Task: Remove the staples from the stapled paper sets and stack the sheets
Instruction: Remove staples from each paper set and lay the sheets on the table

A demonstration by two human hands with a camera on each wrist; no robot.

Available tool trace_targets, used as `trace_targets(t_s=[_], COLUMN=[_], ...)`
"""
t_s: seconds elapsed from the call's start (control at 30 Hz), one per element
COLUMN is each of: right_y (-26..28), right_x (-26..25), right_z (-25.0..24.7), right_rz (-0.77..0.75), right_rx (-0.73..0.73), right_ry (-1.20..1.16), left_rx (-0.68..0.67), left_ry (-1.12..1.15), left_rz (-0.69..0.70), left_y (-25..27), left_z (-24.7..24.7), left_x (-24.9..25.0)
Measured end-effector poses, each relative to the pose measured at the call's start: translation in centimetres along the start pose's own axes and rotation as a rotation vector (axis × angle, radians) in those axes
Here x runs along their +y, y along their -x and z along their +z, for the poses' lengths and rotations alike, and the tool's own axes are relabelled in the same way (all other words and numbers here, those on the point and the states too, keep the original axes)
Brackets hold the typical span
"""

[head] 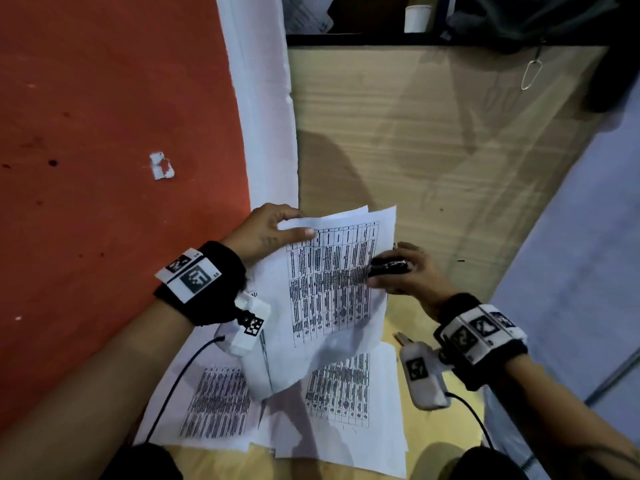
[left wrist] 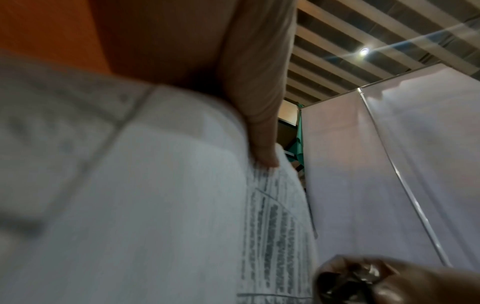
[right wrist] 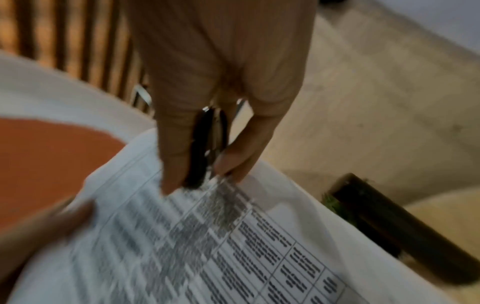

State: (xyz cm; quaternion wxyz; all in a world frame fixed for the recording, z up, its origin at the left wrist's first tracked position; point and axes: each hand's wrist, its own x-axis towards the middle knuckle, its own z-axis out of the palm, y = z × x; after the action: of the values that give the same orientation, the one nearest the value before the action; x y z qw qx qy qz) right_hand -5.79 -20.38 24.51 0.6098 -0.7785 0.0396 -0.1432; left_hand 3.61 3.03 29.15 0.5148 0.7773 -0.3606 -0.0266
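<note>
A set of printed table sheets (head: pixel 332 282) is lifted above the wooden table. My left hand (head: pixel 273 230) pinches its top left corner, thumb lying on the front page; the thumb (left wrist: pixel 262 148) also shows in the left wrist view against the paper (left wrist: pixel 168 205). My right hand (head: pixel 405 271) grips a black staple remover (head: pixel 389 266) at the set's right edge. The right wrist view shows the staple remover (right wrist: pixel 205 150) squeezed between thumb and fingers, its tip touching the page (right wrist: pixel 207 236). More printed sheets (head: pixel 339 393) lie flat on the table below.
A red floor (head: pixel 104 133) lies left of the wooden table (head: pixel 433 150), with a white cloth strip (head: pixel 266 116) along the table's edge. A white cup (head: pixel 417 17) and dark clutter sit at the far end. A pale partition (head: pixel 581 254) stands at the right.
</note>
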Motion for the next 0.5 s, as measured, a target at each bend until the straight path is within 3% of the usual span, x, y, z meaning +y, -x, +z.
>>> trace_targets(t_s=[0.1,0.2,0.3,0.4,0.5], right_y=[0.0,-0.5,-0.6,-0.7,-0.8], right_x=[0.4,0.7,0.6,0.1,0.1], right_z=[-0.5,-0.4,-0.1,-0.8,-2.0], right_rz=[0.177,0.196,0.16,0.121,0.084], right_rx=[-0.231,-0.318,-0.324,-0.289,-0.219], right_ry=[-0.244,-0.284,-0.286,-0.312,-0.378], left_rx=[-0.088,-0.095,0.003,0.123,0.361], left_ry=[0.057,0.099,0.137,0.012,0.076], left_rz=[0.005,0.019,0.04,0.05,0.028], left_y=[0.0,-0.2,-0.7,-1.3,-0.9], left_z=[-0.9,-1.1,-1.0,-2.4,-4.5], left_x=[0.3,0.5,0.0,-1.5,-3.3])
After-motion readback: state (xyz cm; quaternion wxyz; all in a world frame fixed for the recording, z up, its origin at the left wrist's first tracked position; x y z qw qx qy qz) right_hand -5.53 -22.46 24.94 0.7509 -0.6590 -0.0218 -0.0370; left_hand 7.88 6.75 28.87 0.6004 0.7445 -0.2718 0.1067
